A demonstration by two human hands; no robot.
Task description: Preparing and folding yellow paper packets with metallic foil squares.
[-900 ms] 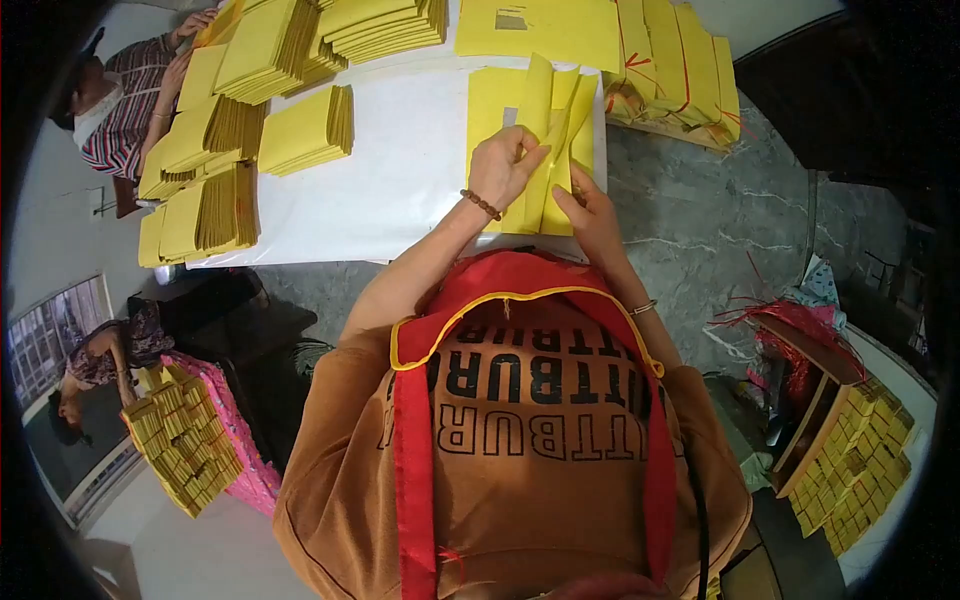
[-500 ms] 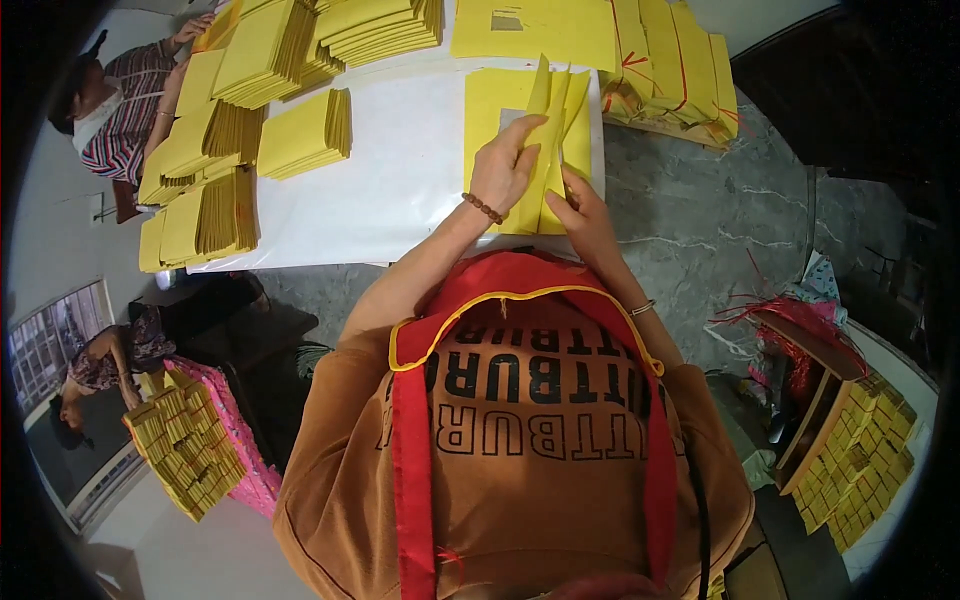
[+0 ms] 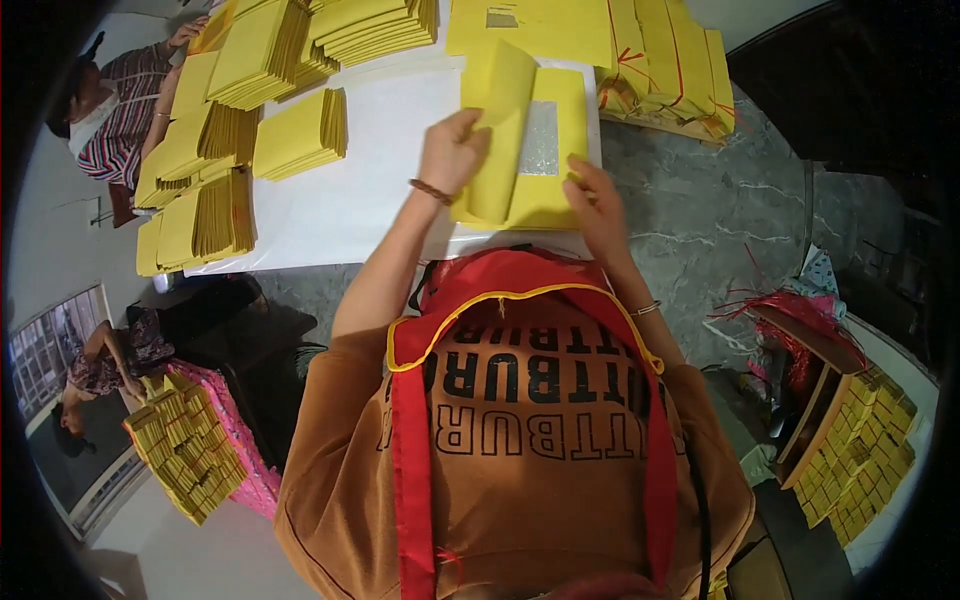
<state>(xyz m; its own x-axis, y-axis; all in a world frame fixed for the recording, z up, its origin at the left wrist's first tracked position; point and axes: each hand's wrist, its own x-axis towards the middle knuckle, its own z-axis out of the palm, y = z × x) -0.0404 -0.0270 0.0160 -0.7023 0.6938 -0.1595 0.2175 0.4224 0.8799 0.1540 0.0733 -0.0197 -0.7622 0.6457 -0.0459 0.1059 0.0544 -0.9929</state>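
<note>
Head view: yellow paper sheet [image 3: 500, 130] held above a white-covered table [image 3: 380, 190], near edge, right end.
Left hand: closed on the sheet's left side. Right hand [image 3: 597, 210]: loosely curled at the right edge of the lower sheet [image 3: 572, 110], which bears a silvery rectangle [image 3: 540, 140]; its hold cannot be told. Left hand's [image 3: 453, 155] side of table: folded yellow stacks [image 3: 300, 135]. Beyond, right: red-tied yellow bundles [image 3: 665, 70]. Floor [image 3: 680, 205]: grey, pale-veined.
</note>
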